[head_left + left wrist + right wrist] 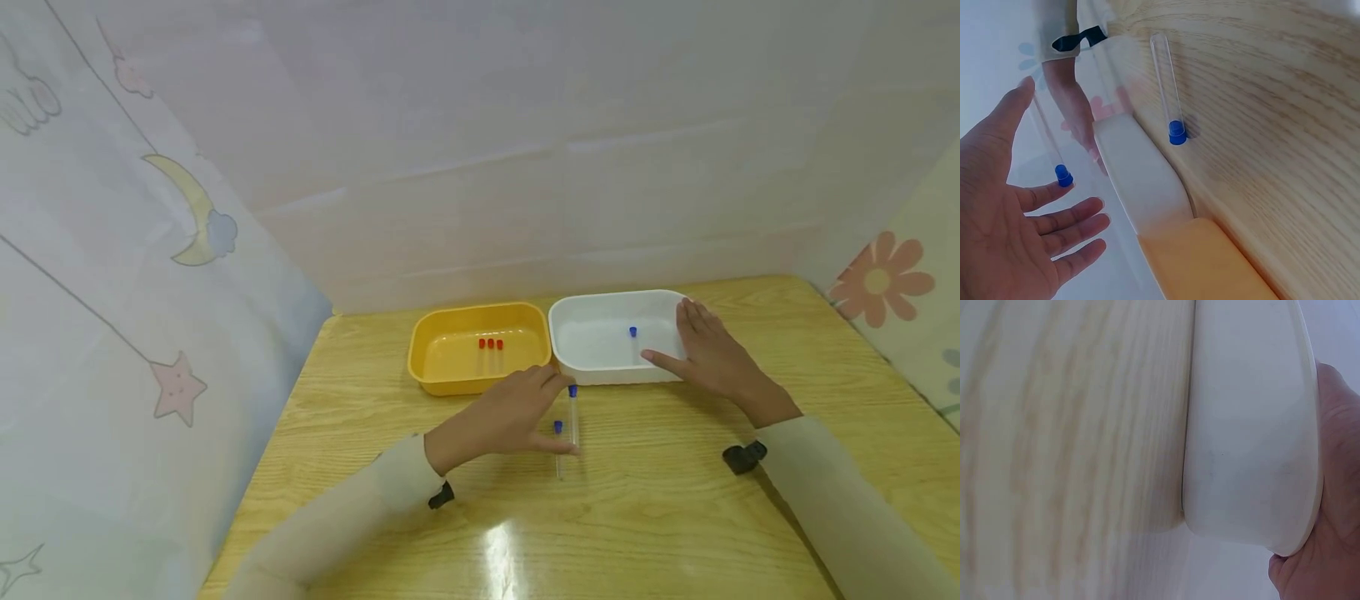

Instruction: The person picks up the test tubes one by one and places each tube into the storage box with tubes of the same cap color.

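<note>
The left hand is pinching a clear blue-capped tube lengthwise, its thumb touching the rounded end and its forefinger the cap, while the other fingers are reaching out free. The tube is thus spanning the gap between thumb and forefinger, just in front of the white tray, toward the left end of it. Its long axis is running roughly away from the person, the cap pointing toward the trays; how much it is tilting, I cannot tell. The white tray is therefore lying ahead and to the right of this tube, and the left hand is the nearer one to it. The right hand is resting at the right end of the white tray, fingers straight, thumb spreading over the near rim, and it is holding no tube. A second tube is lying on the table near the left thumb, its axis going almost the same way. The yellow tray is standing just beside the white one, on the left.
</note>
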### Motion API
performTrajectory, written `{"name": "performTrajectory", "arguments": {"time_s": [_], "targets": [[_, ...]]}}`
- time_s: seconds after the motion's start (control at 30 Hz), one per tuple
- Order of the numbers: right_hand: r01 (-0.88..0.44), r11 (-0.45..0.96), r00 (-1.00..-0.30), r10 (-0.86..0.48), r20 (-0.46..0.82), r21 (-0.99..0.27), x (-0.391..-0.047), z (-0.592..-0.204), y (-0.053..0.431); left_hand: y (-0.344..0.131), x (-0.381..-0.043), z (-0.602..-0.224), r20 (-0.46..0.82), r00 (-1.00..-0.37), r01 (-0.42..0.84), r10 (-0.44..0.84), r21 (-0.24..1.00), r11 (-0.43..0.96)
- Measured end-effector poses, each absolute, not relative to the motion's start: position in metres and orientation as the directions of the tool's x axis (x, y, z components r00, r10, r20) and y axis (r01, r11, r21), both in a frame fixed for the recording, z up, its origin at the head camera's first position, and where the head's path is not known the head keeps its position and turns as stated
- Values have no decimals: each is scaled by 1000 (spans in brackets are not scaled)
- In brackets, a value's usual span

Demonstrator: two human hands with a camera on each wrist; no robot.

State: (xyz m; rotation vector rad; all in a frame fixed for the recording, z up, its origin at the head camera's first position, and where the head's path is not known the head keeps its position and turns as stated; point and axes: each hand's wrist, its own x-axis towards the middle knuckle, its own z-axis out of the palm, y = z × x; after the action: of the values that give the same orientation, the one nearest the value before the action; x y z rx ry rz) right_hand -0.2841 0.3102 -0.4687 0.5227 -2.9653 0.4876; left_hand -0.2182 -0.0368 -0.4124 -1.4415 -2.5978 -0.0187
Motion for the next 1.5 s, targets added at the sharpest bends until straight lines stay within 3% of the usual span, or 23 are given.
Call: {"name": "performTrajectory", "arguments": {"time_s": [0.37,0.83,1.13,1.5], "targets": [[-359,887,-932,-323,163,-290,-284,-467,308,-32,-224,-401,140,-572,809,808,-65,584],[-345,895,-937,-315,148,-284,-283,-470,311,-30,-241,-398,132,-589,799,797,-54,599],[-344,894,-938,-316,139,-288,-284,-468,310,-33,-263,-398,104,-643,764,759,8,646],[-340,896,-940,-309,147,-287,-285,-469,310,-27,-277,-396,75,-654,757,753,60,651]]}}
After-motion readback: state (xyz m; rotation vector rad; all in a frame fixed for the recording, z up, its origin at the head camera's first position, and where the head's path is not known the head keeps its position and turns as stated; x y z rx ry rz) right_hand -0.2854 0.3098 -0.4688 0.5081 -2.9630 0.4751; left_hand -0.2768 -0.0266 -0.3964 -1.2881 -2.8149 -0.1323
